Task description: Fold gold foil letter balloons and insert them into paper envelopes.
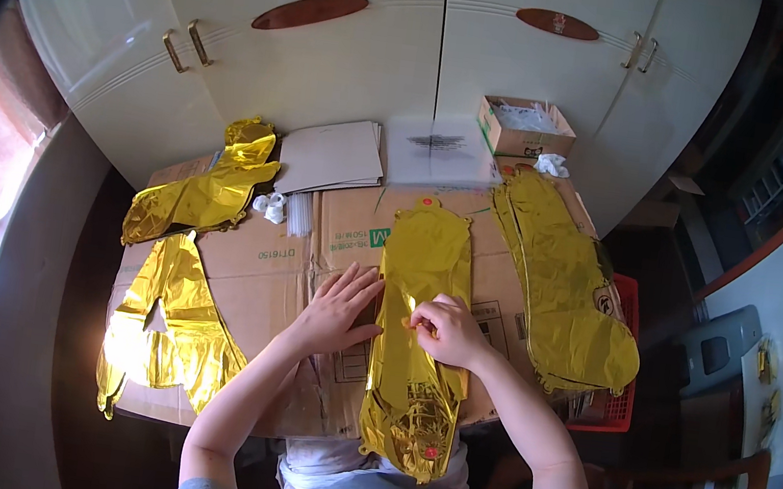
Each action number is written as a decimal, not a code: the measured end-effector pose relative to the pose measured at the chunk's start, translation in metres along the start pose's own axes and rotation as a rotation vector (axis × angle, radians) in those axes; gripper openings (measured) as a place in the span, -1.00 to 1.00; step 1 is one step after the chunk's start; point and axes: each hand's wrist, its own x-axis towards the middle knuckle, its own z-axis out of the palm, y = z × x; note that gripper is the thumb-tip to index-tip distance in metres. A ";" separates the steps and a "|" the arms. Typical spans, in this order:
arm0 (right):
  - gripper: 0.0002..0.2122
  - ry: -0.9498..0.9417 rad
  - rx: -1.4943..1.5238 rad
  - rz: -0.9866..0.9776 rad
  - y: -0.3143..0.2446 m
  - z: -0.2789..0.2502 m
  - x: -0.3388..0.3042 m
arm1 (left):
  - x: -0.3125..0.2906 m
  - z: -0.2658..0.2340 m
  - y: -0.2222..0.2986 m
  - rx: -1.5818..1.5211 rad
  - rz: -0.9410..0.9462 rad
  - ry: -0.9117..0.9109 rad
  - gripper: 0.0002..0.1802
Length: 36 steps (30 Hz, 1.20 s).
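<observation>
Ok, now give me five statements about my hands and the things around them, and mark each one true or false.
1. The left hand is at the left edge of the middle gold foil piece. True.
2. The right hand is spread flat. False: the right hand is curled over the middle gold foil piece.
3. A boot-shaped gold foil piece lies to the right of the middle one. True.
4. The red basket is on the left. False: the red basket is on the right, partly hidden.
5. The grey card sheets are inside the open box. False: the grey card sheets lie stacked left of the open box.
</observation>
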 end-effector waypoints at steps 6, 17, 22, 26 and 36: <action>-0.96 -0.004 0.017 0.001 0.000 -0.001 -0.001 | 0.014 0.001 -0.007 0.049 -0.001 -0.146 -0.13; -0.96 -0.028 -0.021 -0.020 -0.003 -0.003 0.000 | 0.027 -0.002 -0.016 0.111 0.055 -0.178 -0.03; -0.96 -0.019 -0.011 -0.026 0.000 -0.001 -0.001 | 0.035 -0.002 -0.021 0.143 0.070 -0.165 -0.01; -0.95 -0.030 -0.027 -0.032 0.000 -0.001 -0.001 | 0.040 -0.001 -0.028 0.166 0.051 -0.192 0.07; -0.92 -0.017 -0.031 -0.040 0.002 0.000 -0.002 | 0.051 -0.001 -0.035 0.144 0.027 -0.173 0.23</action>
